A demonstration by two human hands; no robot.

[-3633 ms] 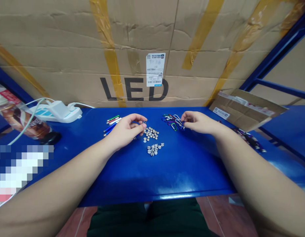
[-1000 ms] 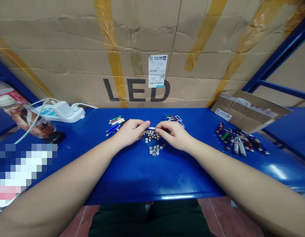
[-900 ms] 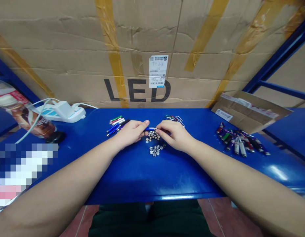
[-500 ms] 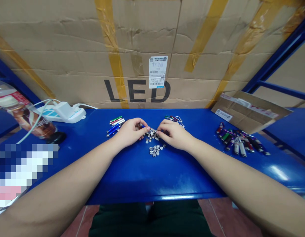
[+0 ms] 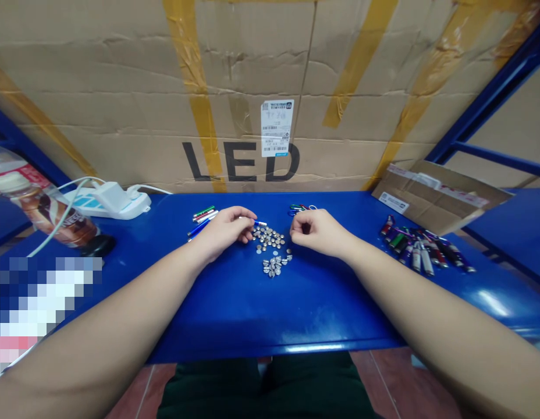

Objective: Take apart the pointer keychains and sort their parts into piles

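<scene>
My left hand (image 5: 235, 228) is closed around a slim blue metal tube (image 5: 258, 223), whose silvery end sticks out past the fingertips toward the right. Just below that end lies a loose pile of button cells (image 5: 270, 238). My right hand (image 5: 313, 228) is to the right of the pile, fingers curled in; what they hold, if anything, is hidden. Nearer me is a smaller heap of silvery metal caps (image 5: 274, 266). Beside my left hand lie several coloured tubes (image 5: 203, 214), partly covered by it. Behind my right hand, carabiner clips (image 5: 298, 208) show in part.
On the right sits a bunch of small finished-looking torches (image 5: 421, 250) before an open cardboard box (image 5: 440, 198). A power strip (image 5: 106, 201) and drink bottles (image 5: 52, 209) stand at the left. A large carton (image 5: 143, 116) walls off the table's back.
My right hand has drawn away from the pile to the right, its fingers curling tighter. My left hand has shifted slightly left, and the blue tube's end now shows more clearly.
</scene>
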